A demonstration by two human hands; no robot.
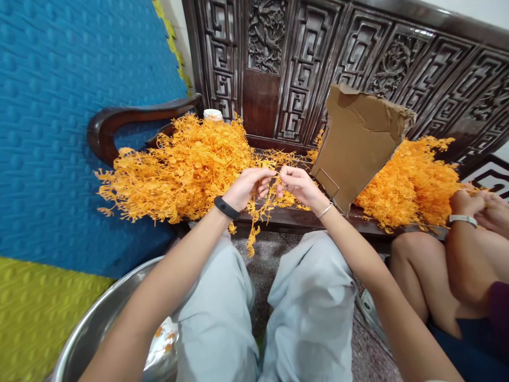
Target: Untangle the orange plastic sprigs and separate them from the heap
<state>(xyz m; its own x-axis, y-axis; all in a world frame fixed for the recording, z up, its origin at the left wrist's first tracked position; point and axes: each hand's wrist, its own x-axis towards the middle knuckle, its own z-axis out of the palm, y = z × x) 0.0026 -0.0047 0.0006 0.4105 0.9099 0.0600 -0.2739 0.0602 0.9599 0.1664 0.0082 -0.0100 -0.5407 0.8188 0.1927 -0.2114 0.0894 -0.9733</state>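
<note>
Above my knees, my left hand (251,185) and my right hand (299,185) meet at the front of a dark wooden bench. Both pinch a thin orange branching plastic strand (254,225) between thumb and forefinger. Its curly sprigs dangle below my fingers, past the bench edge. A large heap of the same orange strands (186,170) lies just left of my left hand. Looser orange pieces (284,159) are spread on the seat behind my hands. What exactly sits between the fingertips is too small to make out.
A cardboard sheet (358,143) stands to the right, before another orange heap (413,183). Beyond it, a co-worker's hands (469,207) handle orange strands. A metal basin (107,302) is at lower left. The carved bench back (262,106) rises behind; a white container (213,114) stands near it.
</note>
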